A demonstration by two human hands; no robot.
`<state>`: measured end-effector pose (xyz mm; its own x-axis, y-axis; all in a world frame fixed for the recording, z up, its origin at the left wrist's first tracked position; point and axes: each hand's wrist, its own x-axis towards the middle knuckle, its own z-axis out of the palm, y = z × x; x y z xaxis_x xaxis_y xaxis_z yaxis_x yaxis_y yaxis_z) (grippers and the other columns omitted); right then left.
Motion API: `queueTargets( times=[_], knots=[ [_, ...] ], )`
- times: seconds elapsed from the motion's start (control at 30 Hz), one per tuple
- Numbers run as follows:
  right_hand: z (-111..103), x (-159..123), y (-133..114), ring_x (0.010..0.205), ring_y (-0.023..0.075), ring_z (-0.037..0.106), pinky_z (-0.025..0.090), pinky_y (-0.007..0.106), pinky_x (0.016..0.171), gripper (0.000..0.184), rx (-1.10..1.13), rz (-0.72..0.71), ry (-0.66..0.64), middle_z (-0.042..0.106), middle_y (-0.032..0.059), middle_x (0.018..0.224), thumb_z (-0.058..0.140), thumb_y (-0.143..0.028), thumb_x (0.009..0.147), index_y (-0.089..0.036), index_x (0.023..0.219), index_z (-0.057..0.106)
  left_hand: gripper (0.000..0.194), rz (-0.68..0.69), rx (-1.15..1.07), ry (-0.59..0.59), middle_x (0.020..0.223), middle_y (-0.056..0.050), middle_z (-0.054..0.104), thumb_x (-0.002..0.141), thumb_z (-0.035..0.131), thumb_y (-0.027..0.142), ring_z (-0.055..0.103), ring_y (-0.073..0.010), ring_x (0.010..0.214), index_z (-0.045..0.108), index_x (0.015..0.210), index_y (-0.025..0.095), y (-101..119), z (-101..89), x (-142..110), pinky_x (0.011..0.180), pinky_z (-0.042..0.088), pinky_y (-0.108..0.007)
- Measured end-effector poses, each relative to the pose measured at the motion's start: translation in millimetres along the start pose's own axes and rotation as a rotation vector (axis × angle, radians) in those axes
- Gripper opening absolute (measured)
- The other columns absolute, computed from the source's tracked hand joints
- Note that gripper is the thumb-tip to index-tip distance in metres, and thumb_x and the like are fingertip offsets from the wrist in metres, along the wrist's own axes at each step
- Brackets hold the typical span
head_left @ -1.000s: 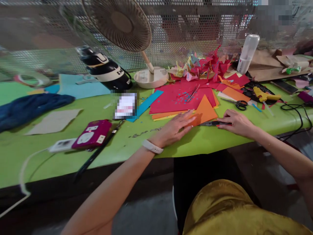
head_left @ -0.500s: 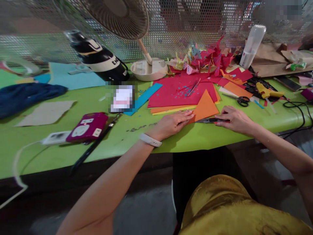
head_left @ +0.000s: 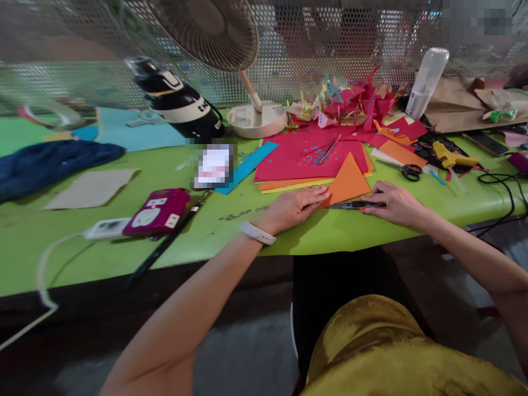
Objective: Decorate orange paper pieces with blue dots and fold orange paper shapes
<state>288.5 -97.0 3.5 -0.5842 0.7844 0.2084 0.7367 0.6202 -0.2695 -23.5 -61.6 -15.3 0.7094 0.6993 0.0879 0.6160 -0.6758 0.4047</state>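
An orange paper triangle [head_left: 348, 181] lies near the table's front edge. My left hand [head_left: 295, 207] rests flat on its lower left corner, fingers stretched out and pressing it down. In my right hand [head_left: 391, 202] is a dark utility knife [head_left: 352, 204], gripped between thumb and fingers. The knife lies along the triangle's bottom edge, pointing left toward my left hand. Part of its handle is hidden by my fingers. Behind the triangle is a stack of red paper [head_left: 289, 157] with orange and yellow sheets under it, and tweezers [head_left: 330, 148] on top.
Black scissors [head_left: 410, 172] and a yellow glue gun [head_left: 449, 155] lie to the right. Folded paper shapes [head_left: 350, 102] are heaped at the back. A fan [head_left: 256, 118], a black bottle [head_left: 185, 107], a purple power socket [head_left: 157, 212] and a phone [head_left: 213, 165] stand or lie leftward.
The view has shifted slightly, so the table's things appear a little further right. Both hands keep about the same place at the orange triangle, the knife still in the right.
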Motion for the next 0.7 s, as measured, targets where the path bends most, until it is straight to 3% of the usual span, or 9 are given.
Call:
queueTargets(
  times=[0.13,0.23,0.4,0.7],
  knots=[
    [-0.6,-0.3,0.3,0.086,0.0207,0.061,0.047,0.031,0.074,0.033,-0.007,-0.003,-0.014,0.063,0.0087,0.094,0.065,-0.042,0.091,-0.025,0.118,0.074,0.047,0.048,-0.078,-0.072,0.148,-0.006,0.055,0.099,0.041,0.050,0.053,-0.0232,0.135,0.064,0.132,0.025,-9.5,-13.1,10.1,0.114,0.040,-0.041],
    [-0.9,-1.2,-0.9,0.085,0.0211,0.061,0.047,0.032,0.073,0.032,-0.002,0.005,-0.003,0.064,0.0090,0.094,0.064,-0.042,0.092,-0.026,0.117,0.075,0.048,0.100,-0.146,-0.062,0.144,-0.009,0.058,0.094,0.049,0.058,0.052,-0.0278,0.133,0.072,0.121,0.026,-19.3,-18.7,17.4,0.114,0.040,-0.045],
    [2.4,0.3,-4.5,0.087,0.0213,0.062,0.048,0.032,0.075,0.034,0.005,0.020,0.021,0.065,0.0095,0.098,0.063,-0.044,0.092,-0.025,0.118,0.074,0.046,0.083,-0.231,-0.046,0.141,-0.008,0.057,0.091,0.053,0.062,0.050,-0.0257,0.132,0.074,0.117,0.030,-29.5,-15.5,19.2,0.115,0.038,-0.045],
    [2.9,5.3,-4.5,0.082,0.0193,0.062,0.046,0.030,0.071,0.034,0.010,-0.015,-0.006,0.066,0.0090,0.096,0.065,-0.042,0.091,-0.023,0.117,0.075,0.044,0.057,-0.251,-0.118,0.143,-0.007,0.051,0.091,0.056,0.058,0.047,-0.0247,0.136,0.072,0.121,0.029,-30.0,-18.9,20.1,0.118,0.033,-0.041]
  ],
)
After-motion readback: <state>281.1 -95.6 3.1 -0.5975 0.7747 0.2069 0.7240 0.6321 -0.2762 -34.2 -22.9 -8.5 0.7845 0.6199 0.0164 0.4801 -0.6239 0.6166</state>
